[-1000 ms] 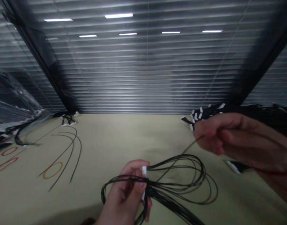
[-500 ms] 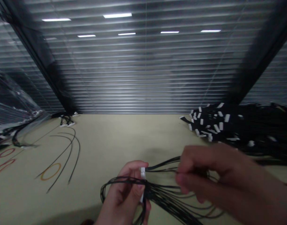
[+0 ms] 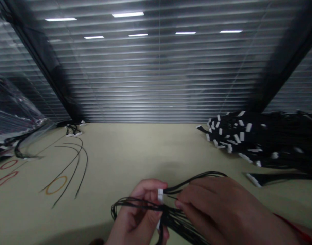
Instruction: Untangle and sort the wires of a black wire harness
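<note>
Free passage at 12 o'clock from the left hand [image 3: 135,214] and right hand [image 3: 222,211], across the beige tabletop [image 3: 135,153] to the window blinds [image 3: 158,78]; in the way, the black wire bundle [image 3: 173,217] between both hands, heaped white-tipped cables [image 3: 247,136] at 2 o'clock, loose black wires [image 3: 71,170] at 10 o'clock.

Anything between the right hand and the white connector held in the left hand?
Only the black wires running from the white connector lie in the short gap, and the right hand is touching them. The left hand grips the connector; no other object stands between.
</note>
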A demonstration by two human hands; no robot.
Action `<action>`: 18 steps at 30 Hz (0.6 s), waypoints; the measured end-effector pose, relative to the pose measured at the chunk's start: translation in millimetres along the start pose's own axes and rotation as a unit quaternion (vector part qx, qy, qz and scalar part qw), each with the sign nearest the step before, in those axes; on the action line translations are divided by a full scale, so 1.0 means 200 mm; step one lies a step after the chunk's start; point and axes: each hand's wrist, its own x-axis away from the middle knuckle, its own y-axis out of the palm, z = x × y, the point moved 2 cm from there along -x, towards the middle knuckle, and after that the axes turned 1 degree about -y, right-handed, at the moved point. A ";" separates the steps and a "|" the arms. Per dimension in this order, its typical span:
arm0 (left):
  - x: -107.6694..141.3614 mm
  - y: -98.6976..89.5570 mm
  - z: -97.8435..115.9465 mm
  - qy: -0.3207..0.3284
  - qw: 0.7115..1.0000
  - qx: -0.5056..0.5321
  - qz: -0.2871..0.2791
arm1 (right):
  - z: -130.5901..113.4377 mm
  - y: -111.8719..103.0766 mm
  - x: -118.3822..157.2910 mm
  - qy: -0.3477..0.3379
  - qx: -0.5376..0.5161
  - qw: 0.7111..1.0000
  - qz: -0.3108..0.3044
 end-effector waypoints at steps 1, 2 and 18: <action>0.00 0.00 0.00 0.002 1.000 -0.002 0.001 | 0.00 0.00 0.00 -0.001 0.007 1.000 0.001; 0.00 0.00 0.00 0.003 1.000 -0.007 0.002 | 0.00 0.00 0.00 -0.001 0.013 1.000 0.002; 0.01 0.01 -0.01 -0.024 0.999 -0.044 0.019 | 0.00 -0.01 0.00 -0.026 -0.029 0.999 0.023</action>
